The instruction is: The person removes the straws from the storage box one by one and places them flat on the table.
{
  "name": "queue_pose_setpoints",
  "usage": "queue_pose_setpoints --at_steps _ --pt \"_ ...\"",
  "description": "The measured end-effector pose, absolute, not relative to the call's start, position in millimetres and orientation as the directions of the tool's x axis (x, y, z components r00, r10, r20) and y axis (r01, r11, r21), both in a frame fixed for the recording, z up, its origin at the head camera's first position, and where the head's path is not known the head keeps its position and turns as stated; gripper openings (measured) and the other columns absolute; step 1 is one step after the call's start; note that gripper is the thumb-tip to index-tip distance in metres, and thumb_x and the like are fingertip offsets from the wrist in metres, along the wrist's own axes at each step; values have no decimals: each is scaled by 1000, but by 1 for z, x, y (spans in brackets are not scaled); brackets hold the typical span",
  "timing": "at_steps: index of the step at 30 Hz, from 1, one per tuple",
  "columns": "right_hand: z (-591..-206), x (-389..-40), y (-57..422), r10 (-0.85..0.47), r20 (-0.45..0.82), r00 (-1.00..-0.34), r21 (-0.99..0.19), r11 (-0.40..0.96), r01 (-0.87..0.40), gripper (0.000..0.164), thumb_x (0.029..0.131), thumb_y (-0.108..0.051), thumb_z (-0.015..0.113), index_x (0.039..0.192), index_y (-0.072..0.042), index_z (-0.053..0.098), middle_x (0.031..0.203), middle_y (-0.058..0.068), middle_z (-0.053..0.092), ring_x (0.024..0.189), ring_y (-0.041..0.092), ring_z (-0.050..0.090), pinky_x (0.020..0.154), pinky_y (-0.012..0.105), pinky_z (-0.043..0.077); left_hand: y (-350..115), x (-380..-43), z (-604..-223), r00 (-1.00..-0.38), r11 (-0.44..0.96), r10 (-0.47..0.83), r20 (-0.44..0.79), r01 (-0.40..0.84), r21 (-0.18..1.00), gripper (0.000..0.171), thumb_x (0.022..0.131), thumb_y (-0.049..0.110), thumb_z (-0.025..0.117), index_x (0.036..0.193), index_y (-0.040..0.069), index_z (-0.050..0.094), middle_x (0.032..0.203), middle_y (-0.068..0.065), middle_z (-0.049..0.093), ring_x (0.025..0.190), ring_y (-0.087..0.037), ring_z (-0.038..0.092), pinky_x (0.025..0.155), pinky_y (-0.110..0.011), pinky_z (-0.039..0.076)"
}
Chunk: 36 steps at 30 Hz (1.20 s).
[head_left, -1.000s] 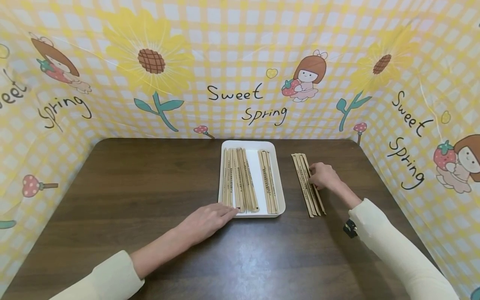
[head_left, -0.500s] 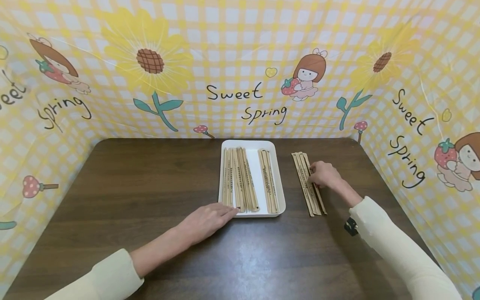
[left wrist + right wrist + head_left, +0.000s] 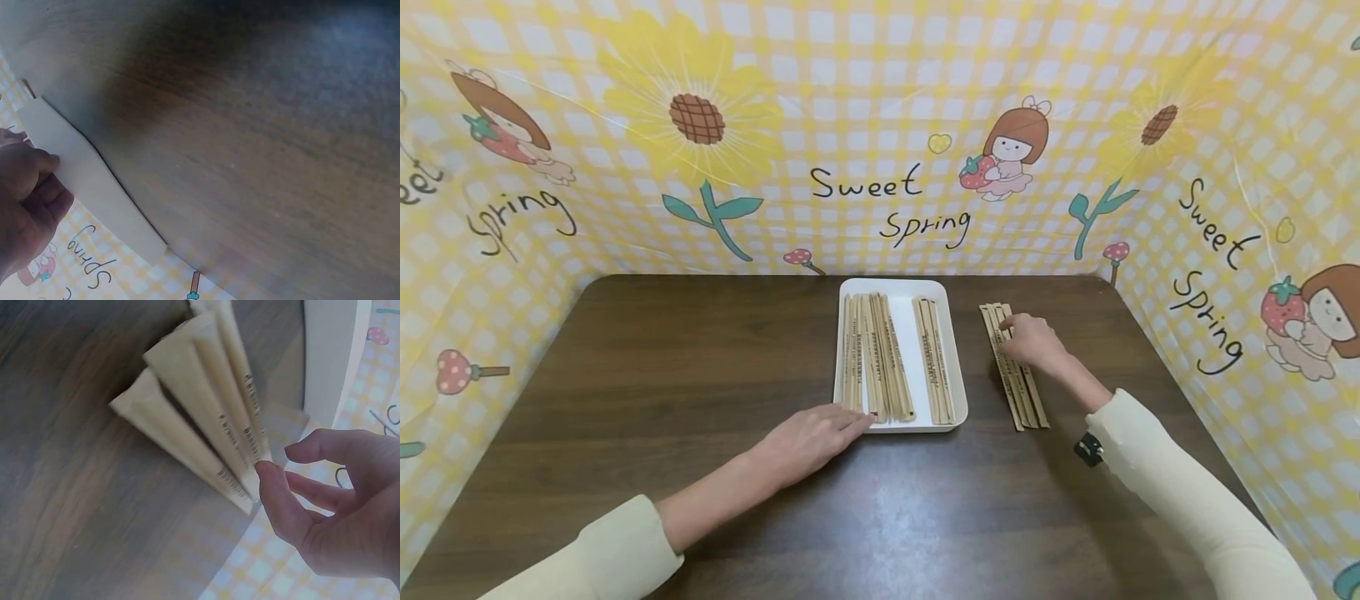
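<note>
A white tray [image 3: 958, 350] holds slim kraft-paper-wrapped sticks with dark print: a larger group [image 3: 880, 358] on its left and a smaller group [image 3: 932, 358] along its right side. My left hand [image 3: 808, 442] grips the tray's near left corner; in the left wrist view its thumb lies against the tray wall [image 3: 100, 181]. To the right of the tray, several more wrapped sticks [image 3: 1026, 396] lie side by side on the table. My right hand [image 3: 1033, 340] hovers over their far half, thumb and forefinger apart and nothing between them, as the right wrist view shows.
The brown wooden table [image 3: 715, 350] runs back to a yellow checked cloth [image 3: 872, 108] printed with flowers, which walls it in at the back and both sides. A black band [image 3: 1088, 448] shows at the right sleeve.
My right hand has left the rightmost wrapped stick and shifted leftward and slightly away, over the group. The left hand stays on the tray corner. The head view has shifted slightly.
</note>
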State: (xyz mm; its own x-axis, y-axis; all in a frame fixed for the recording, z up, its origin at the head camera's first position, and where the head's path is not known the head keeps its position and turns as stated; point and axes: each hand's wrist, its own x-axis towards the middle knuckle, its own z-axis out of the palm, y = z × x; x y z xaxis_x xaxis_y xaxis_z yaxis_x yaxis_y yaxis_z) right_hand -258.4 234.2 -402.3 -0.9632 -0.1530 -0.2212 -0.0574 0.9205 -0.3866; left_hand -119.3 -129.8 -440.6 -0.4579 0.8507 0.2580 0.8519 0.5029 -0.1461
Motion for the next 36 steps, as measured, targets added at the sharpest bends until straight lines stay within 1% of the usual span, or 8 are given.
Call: queue_pose_setpoints --at_steps 3,6,10,16,17,20,26,36 --pt "-399 -259 227 -157 -209 -965 -390 918 -66 53 81 -7 57 134 2 58 85 18 64 48 13 34 46 28 31 -130 -120 -440 -457 502 851 258 853 -144 41 88 -4 68 129 -3 63 118 -12 70 108 -24 66 94 -35 53" --pt "-393 -259 218 -181 -175 -968 -382 919 -102 52 82 -8 59 132 2 60 110 22 65 51 13 36 49 29 33 -130 -120 -440 -458 502 852 253 852 -147 41 88 -3 68 129 -3 63 118 -12 70 108 -24 66 94 -35 53" --pt "-385 -259 205 -214 -178 -961 -429 895 -119 51 85 -10 60 134 1 59 118 23 62 53 17 54 49 26 40 -130 -120 -439 -459 503 852 253 851 -150 42 88 -3 68 129 -3 63 118 -12 70 108 -24 66 94 -34 53" --pt "-377 -256 183 -255 -177 -951 -505 853 -134 48 87 -8 60 134 2 58 87 17 70 71 31 69 54 32 49 -130 -121 -440 -465 512 845 262 846 -149 40 89 -4 67 129 -3 63 118 -12 70 108 -24 66 94 -34 53" --pt "-376 -256 180 -263 -170 -950 -506 850 -145 48 87 -8 60 134 2 58 84 17 71 71 30 70 64 37 53 -129 -121 -441 -466 513 845 262 846 -150 40 89 -4 68 129 -2 63 118 -12 70 108 -24 66 94 -34 53" --pt "-375 -256 170 -279 -156 -948 -511 844 -164 47 88 -8 61 134 3 58 81 15 72 73 30 71 67 42 53 -129 -121 -441 -464 512 845 265 846 -150 40 89 -4 68 128 -2 64 118 -13 69 108 -24 66 93 -34 54" --pt "-376 -259 154 -287 -171 -943 -529 834 -158 49 87 -7 61 135 3 56 80 13 73 78 33 72 47 26 40 -129 -119 -441 -462 509 845 270 849 -139 40 88 -3 68 128 -2 64 118 -13 69 108 -25 66 93 -35 54" --pt "-384 -262 134 -265 -257 -929 -520 849 -98 50 89 -7 68 137 3 54 77 16 71 67 21 69 57 27 52 -129 -119 -440 -475 516 842 257 847 -126 40 89 -3 66 129 -2 63 119 -12 69 108 -25 66 93 -35 54"
